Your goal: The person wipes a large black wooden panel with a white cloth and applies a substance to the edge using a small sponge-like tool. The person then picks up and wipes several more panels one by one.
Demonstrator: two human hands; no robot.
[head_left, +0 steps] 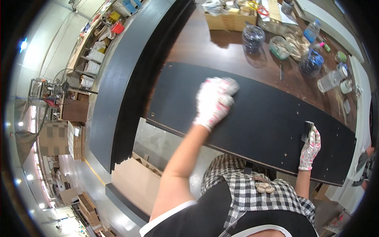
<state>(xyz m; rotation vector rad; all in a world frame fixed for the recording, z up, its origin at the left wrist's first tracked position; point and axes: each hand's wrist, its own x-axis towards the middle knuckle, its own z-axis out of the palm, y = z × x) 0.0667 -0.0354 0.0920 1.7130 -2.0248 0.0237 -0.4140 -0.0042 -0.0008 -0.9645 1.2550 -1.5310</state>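
A cardboard box [225,19] of odds and ends, clear plastic bottles [252,37] and a blue jug [312,61] stand on the brown tabletop [205,43]; a fan [65,85] stands far left.

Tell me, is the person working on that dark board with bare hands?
No. Both the left hand and the right hand wear white patterned gloves as they rest on the dark board.

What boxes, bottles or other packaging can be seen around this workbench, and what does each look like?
Cardboard box: far end of bench, tan, open, filled with odds and ends.
Plastic bottle: far right, clear, blue cap.
Clear jar: beside the box, round, see-through.
Stacked cartons: floor at left, brown.
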